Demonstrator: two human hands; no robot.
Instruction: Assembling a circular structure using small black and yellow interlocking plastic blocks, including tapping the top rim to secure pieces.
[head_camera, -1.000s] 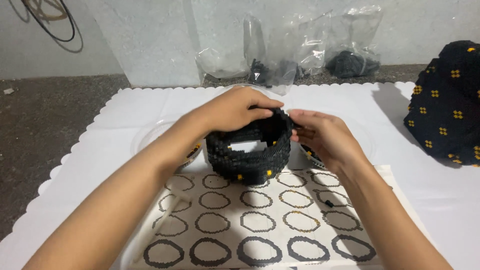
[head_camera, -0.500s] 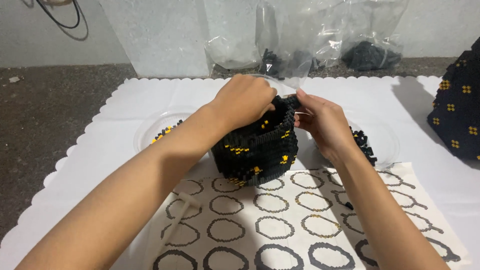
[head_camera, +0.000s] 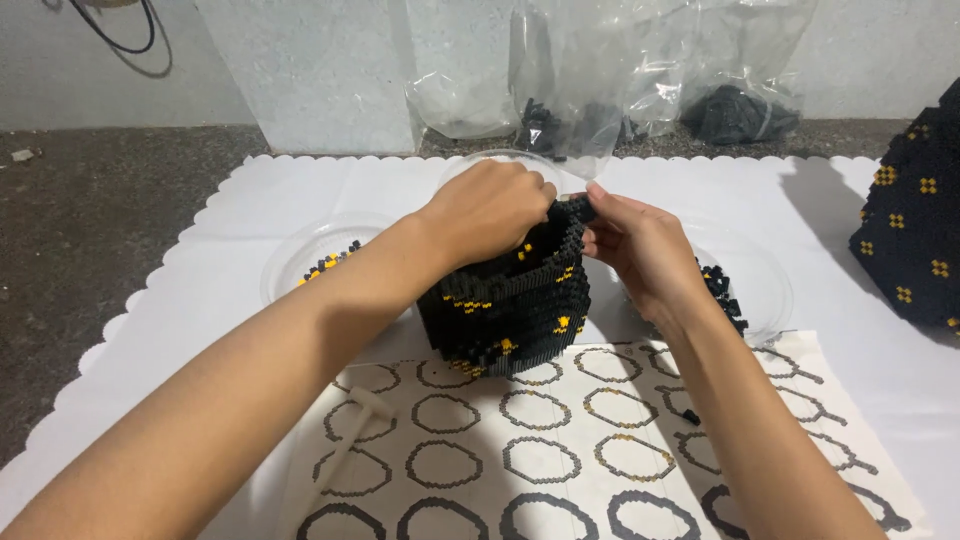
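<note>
Clear plastic bags (head_camera: 600, 90) of black pieces along the far wall

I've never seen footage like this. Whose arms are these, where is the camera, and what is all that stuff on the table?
There is no machine here: these are a person's two bare arms, filmed by a camera worn on their head and looking down. The left hand and the right hand both grip the top rim of a black brick model, a hollow round wall of tiny bricks with yellow spots, tilted on the table. Under it lies a paper sheet printed with rows of rings, on a white cloth with a scalloped edge. A small white tool lies on the sheet. Clear dishes with loose bricks sit on each side, left and right. Plastic bags stand behind, and another black model is at the right edge.
</note>
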